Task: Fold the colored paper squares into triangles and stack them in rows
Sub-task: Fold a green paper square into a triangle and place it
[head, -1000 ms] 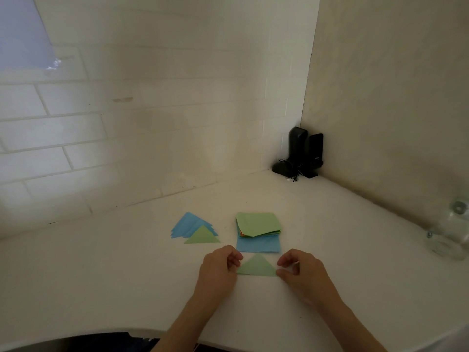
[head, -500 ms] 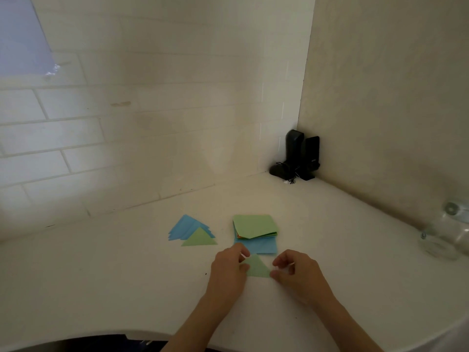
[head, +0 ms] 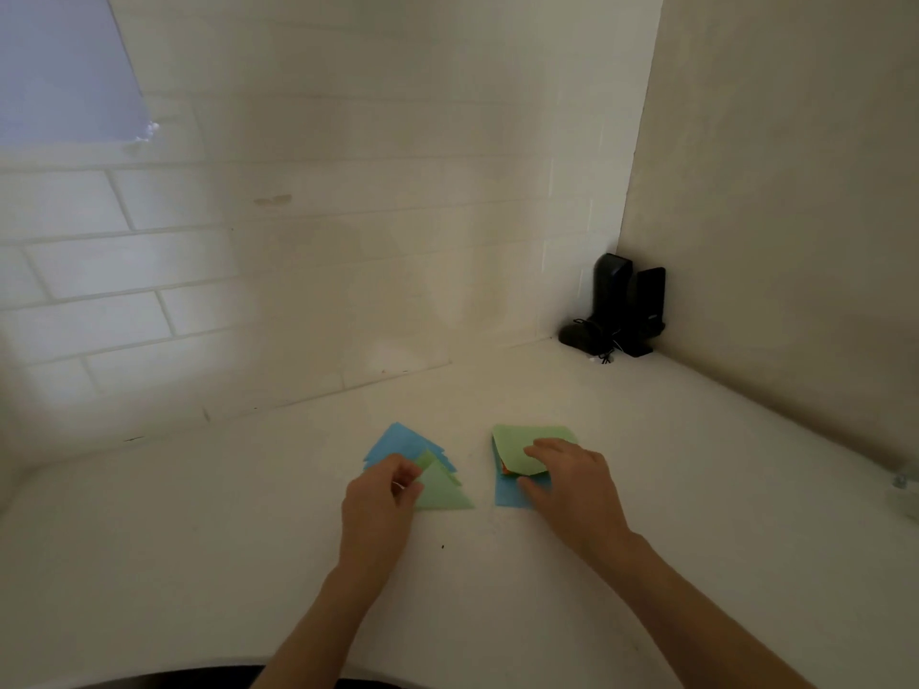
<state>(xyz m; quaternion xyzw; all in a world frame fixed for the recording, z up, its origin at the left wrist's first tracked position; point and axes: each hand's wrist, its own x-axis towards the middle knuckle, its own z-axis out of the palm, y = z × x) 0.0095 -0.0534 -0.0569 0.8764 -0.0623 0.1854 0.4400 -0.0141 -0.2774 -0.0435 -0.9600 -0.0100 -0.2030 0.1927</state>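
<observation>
White counter (head: 209, 529), two bare forearms coming in from the near edge.

Left hand (head: 380, 494): fingers curled, pinching the left side of a green folded triangle (head: 442, 492). The triangle lies flat, its far tip overlapping a second green triangle (head: 426, 460) behind it.

Right hand (head: 572, 482): fingers spread and fairly straight, lying on top of the stack of unfolded paper squares (head: 527, 452). Whether it grips a sheet, cannot tell. Top sheet green, near corner turned so it sits askew; a sliver of orange shows at the left edge beneath it; a blue sheet (head: 509, 494) sticks out at the near side.

Just beyond the green triangles, touching them: a fanned pile of blue triangles (head: 400, 442), tips pointing far. Triangle pile left, square stack right, a narrow strip of counter between them.

Far right corner: black upright devices (head: 627, 303) with a tangle of cable at their foot, against the tiled wall (head: 298, 271). Right edge: part of a clear object (head: 906, 489), blurred.
</observation>
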